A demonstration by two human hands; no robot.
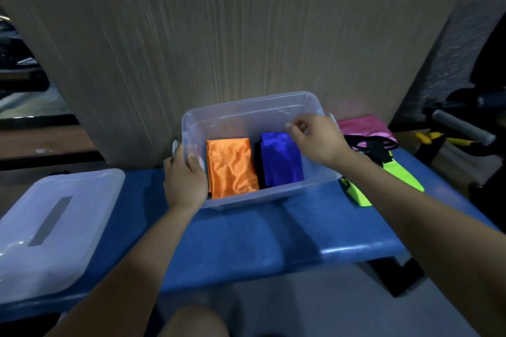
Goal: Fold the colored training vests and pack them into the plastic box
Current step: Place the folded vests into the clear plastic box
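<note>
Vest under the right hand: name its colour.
Blue vest, seen in the head view.

A clear box (246, 115) sits mid-frame on a blue bench (260, 235). Inside lie a folded orange vest (231, 168) and, at its 3 o'clock, a blue vest (282, 161). The left hand (184, 178) grips the box's 9 o'clock rim; the right hand (315, 137), fingers curled, hovers over the blue vest. A lid (52, 227) lies at 8 o'clock. Pink (361, 126) and green (397, 175) vests lie at 3 o'clock.

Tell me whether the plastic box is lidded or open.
Open. The plastic box has no lid on; its lid lies apart on the blue bench, leaving the folded vests visible.
</note>
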